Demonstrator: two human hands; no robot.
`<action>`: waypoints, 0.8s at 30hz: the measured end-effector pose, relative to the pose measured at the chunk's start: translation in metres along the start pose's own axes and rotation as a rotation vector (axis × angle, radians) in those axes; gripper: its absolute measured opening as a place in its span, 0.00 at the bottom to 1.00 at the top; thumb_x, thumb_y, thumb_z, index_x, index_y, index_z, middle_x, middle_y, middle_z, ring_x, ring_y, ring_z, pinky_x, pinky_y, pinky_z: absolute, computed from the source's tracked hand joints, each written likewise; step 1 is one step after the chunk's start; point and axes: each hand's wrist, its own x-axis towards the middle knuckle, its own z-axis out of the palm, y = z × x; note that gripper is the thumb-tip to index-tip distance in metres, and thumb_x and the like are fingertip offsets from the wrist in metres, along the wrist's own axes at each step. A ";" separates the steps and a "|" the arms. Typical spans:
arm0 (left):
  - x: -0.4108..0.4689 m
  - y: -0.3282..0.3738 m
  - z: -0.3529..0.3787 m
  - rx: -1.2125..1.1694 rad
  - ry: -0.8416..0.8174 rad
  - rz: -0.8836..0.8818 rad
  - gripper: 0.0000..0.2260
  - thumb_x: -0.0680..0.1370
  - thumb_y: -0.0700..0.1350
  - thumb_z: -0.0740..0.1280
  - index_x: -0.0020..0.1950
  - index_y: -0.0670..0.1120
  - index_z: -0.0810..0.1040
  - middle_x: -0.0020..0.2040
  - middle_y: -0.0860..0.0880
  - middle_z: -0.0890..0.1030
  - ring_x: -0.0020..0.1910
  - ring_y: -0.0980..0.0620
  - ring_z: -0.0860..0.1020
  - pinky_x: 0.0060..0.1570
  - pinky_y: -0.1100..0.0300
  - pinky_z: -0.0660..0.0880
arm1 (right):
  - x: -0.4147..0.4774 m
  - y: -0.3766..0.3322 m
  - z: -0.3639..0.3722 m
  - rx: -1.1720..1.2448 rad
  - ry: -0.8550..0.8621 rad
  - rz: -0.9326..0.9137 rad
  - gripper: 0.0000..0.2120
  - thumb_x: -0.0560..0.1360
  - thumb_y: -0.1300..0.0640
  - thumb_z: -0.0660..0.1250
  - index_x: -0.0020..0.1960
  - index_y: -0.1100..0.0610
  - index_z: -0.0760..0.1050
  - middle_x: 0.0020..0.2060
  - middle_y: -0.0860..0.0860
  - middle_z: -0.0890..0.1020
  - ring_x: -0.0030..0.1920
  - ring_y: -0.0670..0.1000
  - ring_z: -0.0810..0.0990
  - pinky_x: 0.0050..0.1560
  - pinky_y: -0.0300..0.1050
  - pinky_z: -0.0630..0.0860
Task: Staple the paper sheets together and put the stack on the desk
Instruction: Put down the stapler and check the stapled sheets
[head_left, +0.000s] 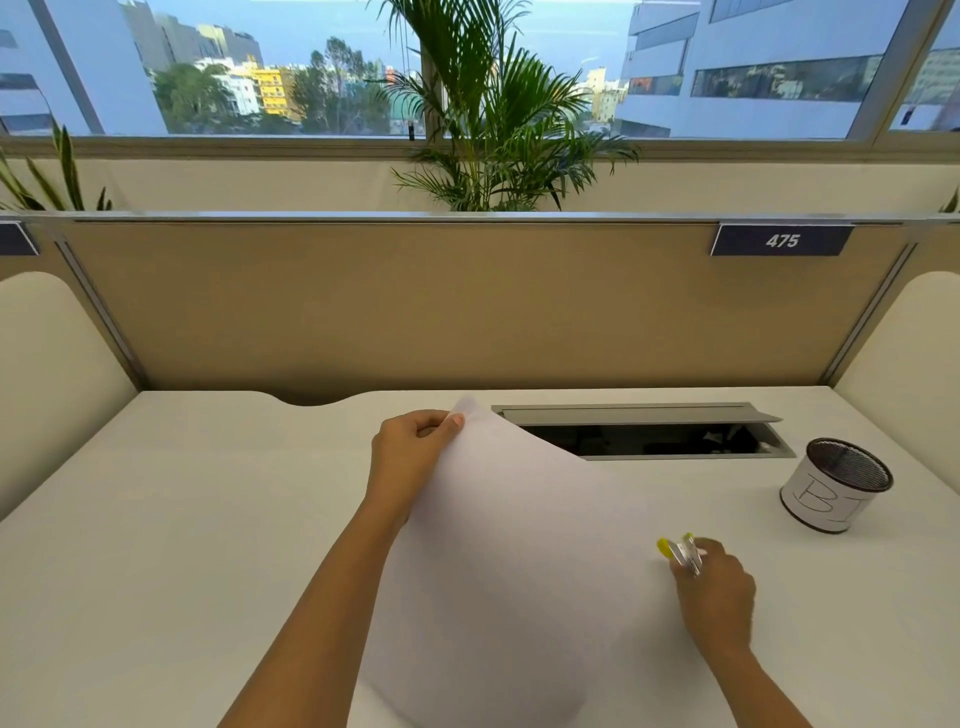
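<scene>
The white bench (182, 519) spreads across the lower view, with a tan partition (415, 301) standing behind it. Left of centre, the left hand (410, 452) is raised above the bench, its fingers (439, 418) curled and the thumb pressed against the upper corner of the paper sheets (519, 561), pinching them there. The sheets hang from that corner in a soft curve, running down and to the right toward the person. Whether their lower edge touches the bench cannot be told. Beyond the partition, a palm plant (498, 119) rises in front of the window. Just past the upper right edge of the sheets, an open cable hatch (644, 431) is set into the bench. At the right edge of the sheets, the right hand (719, 592) has its fingers closed round a small yellow stapler (680, 553), whose tip points toward the paper. The stapler is blurred, and whether it bites the sheets cannot be told. A plate marked 475 (782, 240) hangs on the partition. Farthest right, a mesh cup (836, 491) wrapped in a white label stands upright on the bench, apart from the hand.
</scene>
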 end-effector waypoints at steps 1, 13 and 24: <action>0.000 0.001 0.000 -0.013 0.011 0.004 0.07 0.76 0.49 0.67 0.48 0.48 0.83 0.45 0.56 0.82 0.47 0.57 0.78 0.44 0.64 0.71 | -0.003 0.006 0.001 -0.029 0.015 0.014 0.16 0.71 0.59 0.71 0.55 0.66 0.76 0.42 0.66 0.80 0.45 0.67 0.77 0.44 0.54 0.71; -0.001 0.011 -0.004 -0.183 0.084 0.005 0.05 0.74 0.48 0.70 0.46 0.48 0.83 0.45 0.55 0.83 0.46 0.55 0.79 0.45 0.62 0.74 | -0.011 0.025 -0.003 -0.205 -0.080 0.036 0.21 0.73 0.58 0.69 0.63 0.65 0.71 0.53 0.65 0.76 0.53 0.66 0.72 0.49 0.57 0.73; -0.007 0.028 -0.010 -0.305 0.128 0.032 0.05 0.74 0.49 0.70 0.46 0.49 0.82 0.46 0.51 0.83 0.47 0.51 0.79 0.49 0.57 0.75 | -0.037 -0.096 -0.086 0.903 -0.689 -0.325 0.39 0.57 0.26 0.67 0.62 0.46 0.71 0.55 0.39 0.82 0.55 0.40 0.80 0.49 0.30 0.77</action>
